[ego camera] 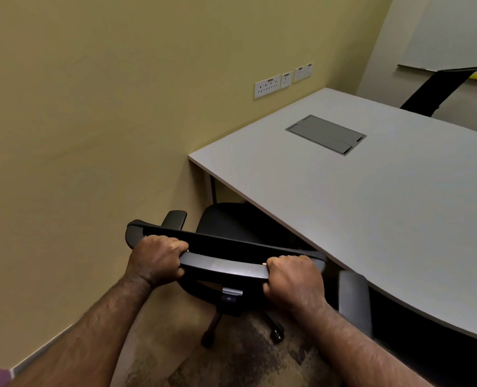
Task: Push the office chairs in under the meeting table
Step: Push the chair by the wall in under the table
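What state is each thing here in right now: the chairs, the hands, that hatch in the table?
Near chair: seat partly under the table, backrest gripped.
Left hand: closed on the backrest's top bar.
Right hand: closed on the same bar.
Cable hatch: lid shut.
Far chair: at the table's far side.

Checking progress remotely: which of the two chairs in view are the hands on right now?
The near chair, at the table's wall-side edge: left hand and right hand grip its backrest top. The far chair across the table stands untouched.
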Demonstrator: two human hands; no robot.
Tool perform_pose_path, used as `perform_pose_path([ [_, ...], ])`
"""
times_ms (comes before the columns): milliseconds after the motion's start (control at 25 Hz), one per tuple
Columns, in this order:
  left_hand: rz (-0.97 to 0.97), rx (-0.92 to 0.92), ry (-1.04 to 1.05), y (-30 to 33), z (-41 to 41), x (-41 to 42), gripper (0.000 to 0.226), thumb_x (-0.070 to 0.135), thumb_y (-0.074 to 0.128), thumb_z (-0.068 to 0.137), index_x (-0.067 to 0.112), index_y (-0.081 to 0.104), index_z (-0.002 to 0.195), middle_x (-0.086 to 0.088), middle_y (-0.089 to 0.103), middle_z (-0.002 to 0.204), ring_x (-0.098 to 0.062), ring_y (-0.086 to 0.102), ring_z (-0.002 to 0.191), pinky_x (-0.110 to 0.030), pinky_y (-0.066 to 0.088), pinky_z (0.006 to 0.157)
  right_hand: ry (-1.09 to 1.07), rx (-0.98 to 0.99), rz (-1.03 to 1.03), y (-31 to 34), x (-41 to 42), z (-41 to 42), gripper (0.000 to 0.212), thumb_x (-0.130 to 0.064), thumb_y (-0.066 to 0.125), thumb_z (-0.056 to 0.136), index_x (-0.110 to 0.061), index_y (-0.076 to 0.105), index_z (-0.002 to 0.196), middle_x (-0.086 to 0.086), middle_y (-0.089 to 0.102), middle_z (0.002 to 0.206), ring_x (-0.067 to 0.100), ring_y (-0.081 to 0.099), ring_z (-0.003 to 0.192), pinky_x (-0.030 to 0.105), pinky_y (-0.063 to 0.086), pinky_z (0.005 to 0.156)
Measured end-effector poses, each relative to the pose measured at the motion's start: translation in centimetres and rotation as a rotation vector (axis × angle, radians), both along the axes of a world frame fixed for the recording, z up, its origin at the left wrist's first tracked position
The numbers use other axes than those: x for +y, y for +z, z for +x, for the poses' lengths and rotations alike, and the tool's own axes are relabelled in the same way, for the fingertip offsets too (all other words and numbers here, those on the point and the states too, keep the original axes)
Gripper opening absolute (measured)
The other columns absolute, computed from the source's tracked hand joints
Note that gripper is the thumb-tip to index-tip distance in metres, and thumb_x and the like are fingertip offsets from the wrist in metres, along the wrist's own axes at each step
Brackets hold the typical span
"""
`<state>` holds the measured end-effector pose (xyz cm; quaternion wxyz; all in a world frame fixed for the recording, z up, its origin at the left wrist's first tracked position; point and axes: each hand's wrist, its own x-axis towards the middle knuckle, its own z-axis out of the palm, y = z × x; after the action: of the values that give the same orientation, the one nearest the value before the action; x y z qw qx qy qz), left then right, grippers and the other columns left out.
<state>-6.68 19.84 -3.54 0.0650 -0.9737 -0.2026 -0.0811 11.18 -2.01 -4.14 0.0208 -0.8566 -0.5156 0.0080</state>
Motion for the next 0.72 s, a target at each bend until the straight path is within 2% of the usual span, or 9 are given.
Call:
perform_pose_path([
  [240, 0.005, 0.014, -0.063, 0.4, 4.0, 3.4, 0.036, 0.024, 0.087, 0.029, 0.02, 0.062, 0.054, 0.002, 0.056, 0.047, -0.023, 0.055, 0.04, -0.023, 0.04, 0.042, -0.079, -0.004, 0.01, 0.0, 2.2, 2.1, 0.013, -0.036, 0.049, 0.073, -0.025, 0.043, 0.07, -0.004, 0.053, 0.064, 0.021, 0.055, 0.064, 0.034, 0.032, 0.064],
  [480, 0.001, 0.044, -0.104, 0.6, 7.2, 5.1, 0.035, 0.021, 0.087, 0.03, 0.019, 0.065, 0.056, 0.001, 0.057, 0.048, -0.024, 0.055, 0.041, -0.025, 0.042, 0.041, -0.11, -0.017, 0.009, 0.2, 3.5, 4.2, 0.015, -0.037, 0.05, 0.074, -0.025, 0.041, 0.072, -0.002, 0.06, 0.069, 0.022, 0.055, 0.064, 0.035, 0.031, 0.064],
  [600, -0.004, 0.049, -0.124, 0.9, 8.3, 6.2, 0.036, 0.019, 0.087, 0.027, 0.019, 0.063, 0.054, 0.001, 0.055, 0.046, -0.024, 0.053, 0.038, -0.023, 0.037, 0.04, -0.133, 0.01, 0.013, 0.2, 4.2, 4.8, 0.015, -0.038, 0.05, 0.076, -0.026, 0.041, 0.073, -0.004, 0.053, 0.065, 0.02, 0.044, 0.059, 0.034, 0.031, 0.064],
  [720, -0.005, 0.056, -0.132, 0.9, 9.2, 7.6, 0.034, 0.017, 0.086, 0.03, 0.019, 0.062, 0.054, 0.001, 0.055, 0.046, -0.025, 0.054, 0.04, -0.024, 0.039, 0.041, -0.152, 0.005, 0.008, 0.0, 5.3, 5.1, 0.016, -0.038, 0.05, 0.075, -0.025, 0.041, 0.072, -0.005, 0.044, 0.06, 0.019, 0.04, 0.057, 0.034, 0.03, 0.062],
])
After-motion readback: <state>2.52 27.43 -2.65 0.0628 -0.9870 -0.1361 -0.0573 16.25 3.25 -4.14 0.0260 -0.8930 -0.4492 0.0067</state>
